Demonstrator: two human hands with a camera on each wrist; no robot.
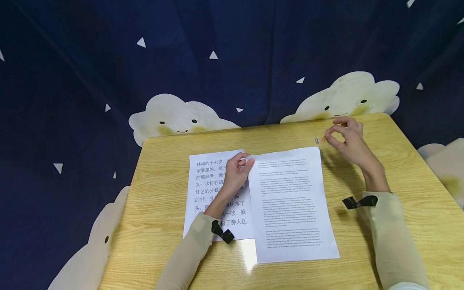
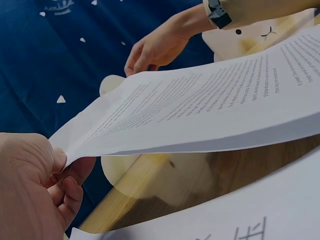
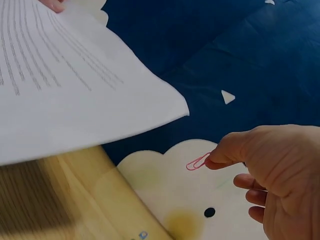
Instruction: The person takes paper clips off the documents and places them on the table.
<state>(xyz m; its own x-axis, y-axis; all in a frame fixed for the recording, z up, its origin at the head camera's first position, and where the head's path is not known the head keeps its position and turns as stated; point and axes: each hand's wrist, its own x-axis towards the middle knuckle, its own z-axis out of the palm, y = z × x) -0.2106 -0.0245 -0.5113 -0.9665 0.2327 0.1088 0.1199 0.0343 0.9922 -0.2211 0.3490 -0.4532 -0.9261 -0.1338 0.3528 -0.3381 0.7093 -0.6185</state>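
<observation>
My left hand [image 1: 236, 173] pinches the upper left corner of a sheet of small print [image 1: 290, 205] between thumb and fingers. In the left wrist view that sheet bows upward off the table. Beyond its upper right corner, my right hand [image 1: 349, 143] holds a pink paper clip [image 3: 198, 162] between thumb and forefinger, apart from the paper. A second paper clip [image 1: 316, 140], bluish, lies on the table near the right fingertips. Partly under the left arm and the printed sheet is another sheet with large Chinese characters [image 1: 203, 193].
The wooden table [image 1: 156, 225] ends at a far edge just beyond the right hand. A dark blue curtain [image 1: 232, 60] with clouds and white triangles hangs behind it. Black bows [image 1: 359, 202] are tied at both sleeves.
</observation>
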